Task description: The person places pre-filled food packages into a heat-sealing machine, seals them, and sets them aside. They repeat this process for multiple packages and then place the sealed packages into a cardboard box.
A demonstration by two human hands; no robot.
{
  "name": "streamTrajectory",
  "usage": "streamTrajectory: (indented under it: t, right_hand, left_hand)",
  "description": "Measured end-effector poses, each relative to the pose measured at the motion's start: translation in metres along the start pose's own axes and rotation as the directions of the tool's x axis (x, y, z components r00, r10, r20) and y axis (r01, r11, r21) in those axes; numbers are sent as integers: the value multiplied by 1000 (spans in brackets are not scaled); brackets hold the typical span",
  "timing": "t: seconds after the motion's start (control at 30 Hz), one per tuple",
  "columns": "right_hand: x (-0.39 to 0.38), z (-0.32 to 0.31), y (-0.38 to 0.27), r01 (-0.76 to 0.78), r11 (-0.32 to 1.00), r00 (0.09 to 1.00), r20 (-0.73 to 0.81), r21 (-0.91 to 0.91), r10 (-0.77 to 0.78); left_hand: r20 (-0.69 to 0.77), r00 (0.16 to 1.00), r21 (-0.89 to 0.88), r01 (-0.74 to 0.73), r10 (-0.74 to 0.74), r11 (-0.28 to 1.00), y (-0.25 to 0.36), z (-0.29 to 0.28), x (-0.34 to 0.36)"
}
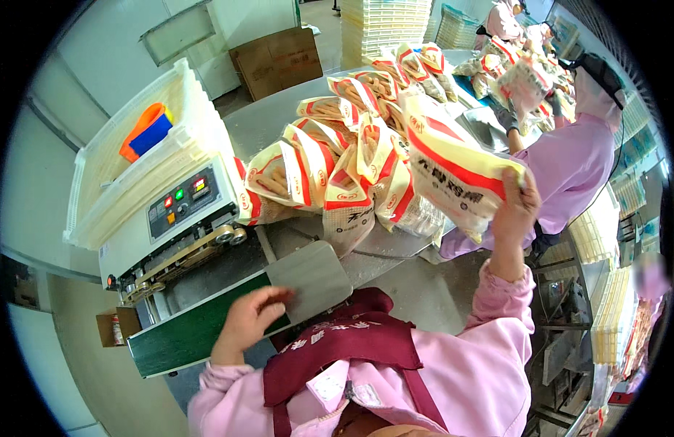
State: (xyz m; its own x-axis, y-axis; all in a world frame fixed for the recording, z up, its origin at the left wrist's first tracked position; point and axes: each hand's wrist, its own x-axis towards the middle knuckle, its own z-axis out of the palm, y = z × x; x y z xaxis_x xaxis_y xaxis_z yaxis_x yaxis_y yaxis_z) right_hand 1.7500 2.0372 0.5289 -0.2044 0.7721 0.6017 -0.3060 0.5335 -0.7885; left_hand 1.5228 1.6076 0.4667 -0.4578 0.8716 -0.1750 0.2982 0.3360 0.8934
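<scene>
Holding the bag (pixel 453 156) | right hand (pixel 517 200) clamped on end farther from sealing machine (pixel 184 202), long axis slanting machine-side | left hand (pixel 251 317) nearer machine, empty, loosely bent

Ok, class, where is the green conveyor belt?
In the head view, the green conveyor belt is at lower left, in front of the white machine, by the left hand.

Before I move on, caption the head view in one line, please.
Right hand holding a yellow plastic bag with red bands; left hand near a long green belt and grey metal plate.
</scene>
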Motion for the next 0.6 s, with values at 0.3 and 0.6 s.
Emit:
streamTrajectory:
  t: [0.3, 0.6]
  right_hand:
    - [-92, 102, -40, -610, 710, 790, 333, 352, 515]
    - [-127, 158, -1, -816, 511, 569, 531, 270, 628]
  left_hand:
    - [-285, 929, -725, -369, 235, 581, 35, -20, 54]
    - [-609, 787, -703, -477, -100, 527, -17, -8, 83]
